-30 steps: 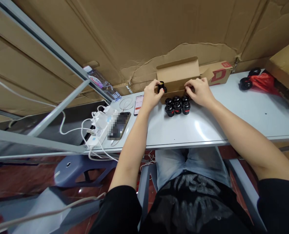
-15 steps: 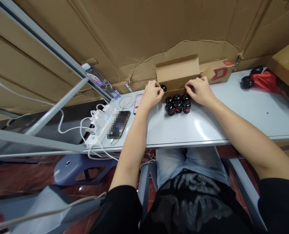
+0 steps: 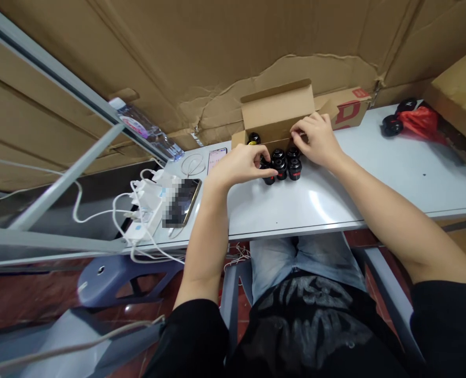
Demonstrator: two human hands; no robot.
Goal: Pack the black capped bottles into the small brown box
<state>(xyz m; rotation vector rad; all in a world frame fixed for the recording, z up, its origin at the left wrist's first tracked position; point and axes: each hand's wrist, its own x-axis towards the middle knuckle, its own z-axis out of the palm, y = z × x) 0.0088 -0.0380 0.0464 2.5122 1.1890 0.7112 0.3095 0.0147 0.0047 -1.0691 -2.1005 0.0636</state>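
Note:
Several small black jars (image 3: 294, 169) with red marks stand in a cluster on the table. My left hand (image 3: 243, 164) is at the cluster's left side, thumb and fingers apart around the nearest jars; firm contact cannot be made out. Behind the cluster is an open cardboard box (image 3: 278, 113), its lid raised. Another black jar (image 3: 253, 138) with a yellow mark shows at the box's left end. My right hand (image 3: 315, 139) has its fingers curled at the right part of the box's front edge, gripping it, and partly covers that corner.
To the left lie a phone (image 3: 218, 157), a second, blurred phone (image 3: 181, 203), and a power strip (image 3: 144, 212) with white cables. A water bottle (image 3: 148, 131) leans near the metal frame. At right are black round objects (image 3: 392, 126) by a red bag (image 3: 422, 123).
My left hand has left the box's front edge and moved down and right to the jars, its fingers spreading. My right hand stays at the box. The view has shifted slightly.

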